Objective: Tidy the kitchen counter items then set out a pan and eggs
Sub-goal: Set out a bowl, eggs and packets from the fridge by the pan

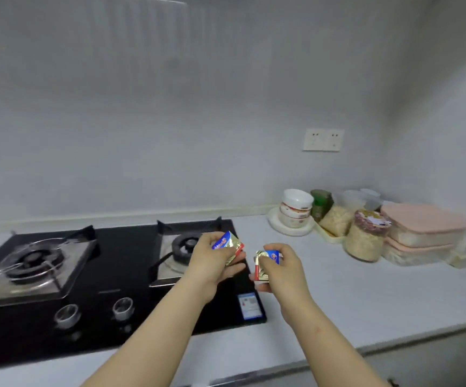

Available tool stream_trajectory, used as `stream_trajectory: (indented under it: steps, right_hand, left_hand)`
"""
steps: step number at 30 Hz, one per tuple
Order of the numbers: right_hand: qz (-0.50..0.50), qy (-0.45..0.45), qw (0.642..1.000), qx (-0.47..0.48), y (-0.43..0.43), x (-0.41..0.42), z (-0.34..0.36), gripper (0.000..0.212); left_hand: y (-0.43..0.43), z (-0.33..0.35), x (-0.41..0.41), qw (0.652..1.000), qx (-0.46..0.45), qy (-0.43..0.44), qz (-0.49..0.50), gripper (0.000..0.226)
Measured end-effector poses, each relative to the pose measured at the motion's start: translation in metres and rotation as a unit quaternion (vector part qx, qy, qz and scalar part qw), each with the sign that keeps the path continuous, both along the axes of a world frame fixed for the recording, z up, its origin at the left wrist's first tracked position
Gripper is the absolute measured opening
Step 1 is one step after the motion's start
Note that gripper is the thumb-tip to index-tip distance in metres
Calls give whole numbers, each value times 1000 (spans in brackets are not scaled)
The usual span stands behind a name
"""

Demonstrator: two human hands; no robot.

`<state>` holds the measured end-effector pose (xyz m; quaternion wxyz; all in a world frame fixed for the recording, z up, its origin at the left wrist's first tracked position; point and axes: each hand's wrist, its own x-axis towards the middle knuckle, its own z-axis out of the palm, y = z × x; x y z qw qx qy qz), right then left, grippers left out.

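Note:
My left hand (212, 261) grips a small gold, blue and red foil packet (229, 245) above the right edge of the black gas hob (120, 263). A little to its right, my right hand (282, 270) pinches a second packet of the same kind (265, 262), which hangs folded over the white counter (352, 286). The two packets are apart, roughly a hand's width from each other. No pan or eggs are in view.
The hob has two burners (34, 261) (187, 247) and two knobs (67, 315) at its front. At the back right stand stacked bowls (296, 209) on a white dish, a green jar (321, 203), jars of dry food (364, 240) and stacked pink-lidded boxes (421, 233). A wall socket (323, 139) sits above.

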<state>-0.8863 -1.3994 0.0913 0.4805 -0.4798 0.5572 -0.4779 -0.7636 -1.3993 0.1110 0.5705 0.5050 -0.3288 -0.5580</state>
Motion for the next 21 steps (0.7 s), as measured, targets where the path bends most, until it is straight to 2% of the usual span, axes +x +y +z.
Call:
stream_trajectory:
  steps: [4,9,13,16,21]
  right_hand:
    - [130,34,991,-4,33,97,-2,7]
    - [274,47,960,-24,87,226,0,4]
    - [355,45,933,-32,134,328,-7,5]
    - [416,27,909,-18,180,421,-13,7]
    - [472,13,881,8,243,543,-20,11]
  left_hand:
    - [64,-6,96,992,8,-28,119,16]
    - [148,-16,219,965,14,-13,262,20]
    - [215,-22,308,937,15,1,348,10]
    - [271,-28,389,908,13,-24,418,12]
    - [338,-38,497,878,39,-48,475,12]
